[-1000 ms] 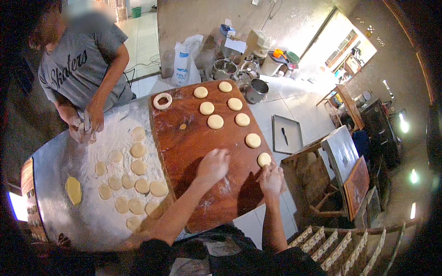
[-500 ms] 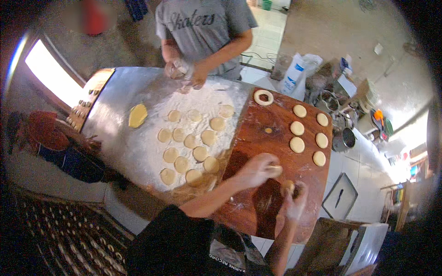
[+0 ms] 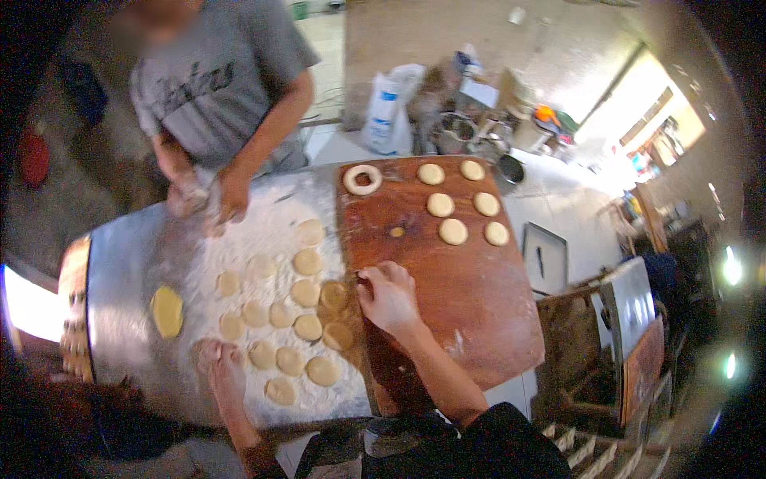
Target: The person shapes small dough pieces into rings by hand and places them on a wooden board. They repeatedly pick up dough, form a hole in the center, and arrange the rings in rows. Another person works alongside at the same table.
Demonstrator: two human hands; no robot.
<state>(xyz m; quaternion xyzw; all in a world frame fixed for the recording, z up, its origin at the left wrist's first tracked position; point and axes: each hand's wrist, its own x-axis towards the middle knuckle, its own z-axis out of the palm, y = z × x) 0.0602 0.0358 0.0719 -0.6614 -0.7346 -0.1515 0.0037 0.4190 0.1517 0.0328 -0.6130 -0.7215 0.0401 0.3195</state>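
Note:
My left hand (image 3: 221,366) rests low on the floury metal tabletop (image 3: 120,279), just left of several flat dough rounds (image 3: 290,362). Its fingers point away from me and no object shows in them. My right hand (image 3: 389,297) is over the left edge of the wooden board (image 3: 471,303), fingers curled in. A small dark bit shows at its fingertips, too small to name. Farther off on the board lie a dough ring (image 3: 362,180), a small dough disc (image 3: 396,232) and several thicker dough rounds (image 3: 453,231) in two columns.
Across the table a person in a grey shirt (image 3: 215,88) works with floury hands. A yellow dough piece (image 3: 167,312) lies at the left. Behind the board stand a white bag (image 3: 387,116) and metal pots (image 3: 455,132). A grey tray (image 3: 545,259) sits to the right.
My left hand has left the board for the metal tabletop and no longer shows the dough round. My right hand has moved left across the board. The view has swung right.

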